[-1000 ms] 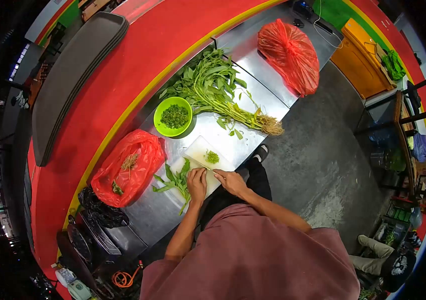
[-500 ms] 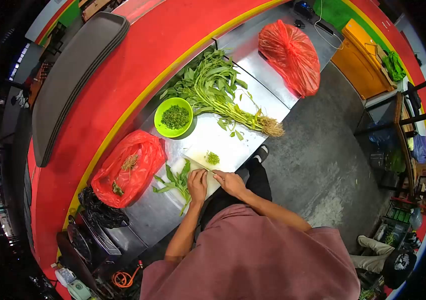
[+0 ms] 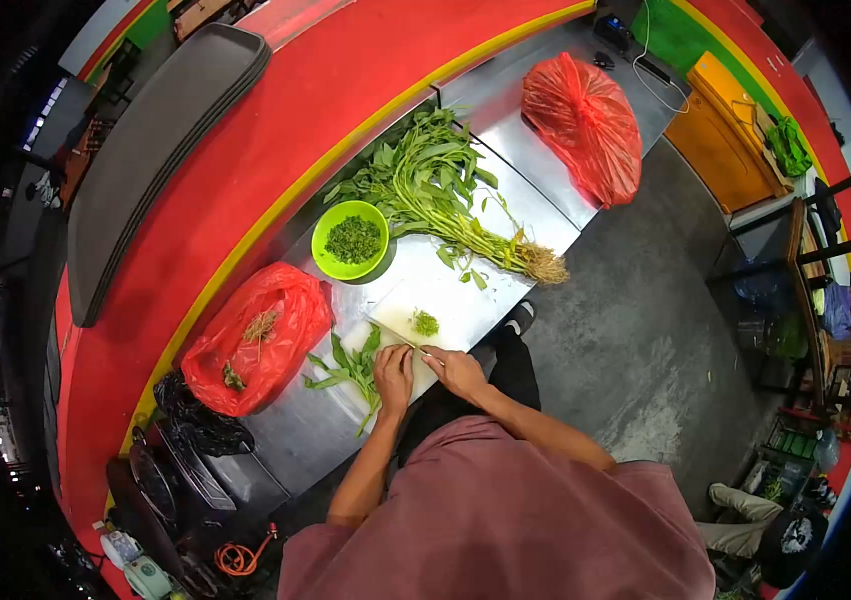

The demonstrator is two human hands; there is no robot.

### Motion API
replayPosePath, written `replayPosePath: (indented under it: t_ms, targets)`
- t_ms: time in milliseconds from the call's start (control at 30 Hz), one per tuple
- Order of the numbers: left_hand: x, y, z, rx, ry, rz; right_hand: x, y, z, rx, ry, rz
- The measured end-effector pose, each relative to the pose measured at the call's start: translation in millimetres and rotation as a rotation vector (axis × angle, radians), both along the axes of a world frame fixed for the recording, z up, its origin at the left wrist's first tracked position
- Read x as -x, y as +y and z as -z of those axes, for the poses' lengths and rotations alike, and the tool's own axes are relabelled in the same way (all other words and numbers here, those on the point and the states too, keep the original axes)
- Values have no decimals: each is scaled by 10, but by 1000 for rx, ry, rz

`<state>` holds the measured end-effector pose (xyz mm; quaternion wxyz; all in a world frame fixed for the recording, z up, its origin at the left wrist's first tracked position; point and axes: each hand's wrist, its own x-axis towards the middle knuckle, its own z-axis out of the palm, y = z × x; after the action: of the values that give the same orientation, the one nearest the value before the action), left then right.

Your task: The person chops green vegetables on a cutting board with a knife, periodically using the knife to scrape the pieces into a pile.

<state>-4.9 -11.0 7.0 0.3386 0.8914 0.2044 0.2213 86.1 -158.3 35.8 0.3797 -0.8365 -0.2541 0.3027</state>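
Note:
My left hand is closed, fingers bent, on a small bunch of leafy greens lying on the white cutting board. The leaves spread out to the left of that hand. Close beside it, my right hand grips a knife, whose thin blade lies by the left fingertips. Most of the knife's handle is hidden in the fist. A little heap of chopped greens sits on the board beyond the blade.
Further back, a lime-green bowl holds chopped greens near a large bunch of rooted stalks. An opened red plastic bag stands left; a tied red bag rests at the far right of the metal table. Another person is lower right.
The view has shifted slightly. Both hands stay close together over the board, with only a small shift at the knife. The bowl, bags and stalks keep their places on the table.

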Motion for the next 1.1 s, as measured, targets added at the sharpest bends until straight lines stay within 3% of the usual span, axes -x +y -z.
replayPosePath:
  t_ms: [600,800,933,1000,1100]
  targets:
    - [33,-25,54,-21,6,5,-86,-76,-14,30,-50,31]
    - [40,-23,133,63,37,-4,19,-127,-153,2,-185,19]
    - [-20,-123,-85,129,-77,-156,-40,-102,-235,-65,-228,96]
    - [-18,-163,-311,-103,-52,-14,-77,-87,-236,-138,-270,92]
    - [-89,-171,-332,-194,73,39,-146,-122,-268,-138,-242,58]
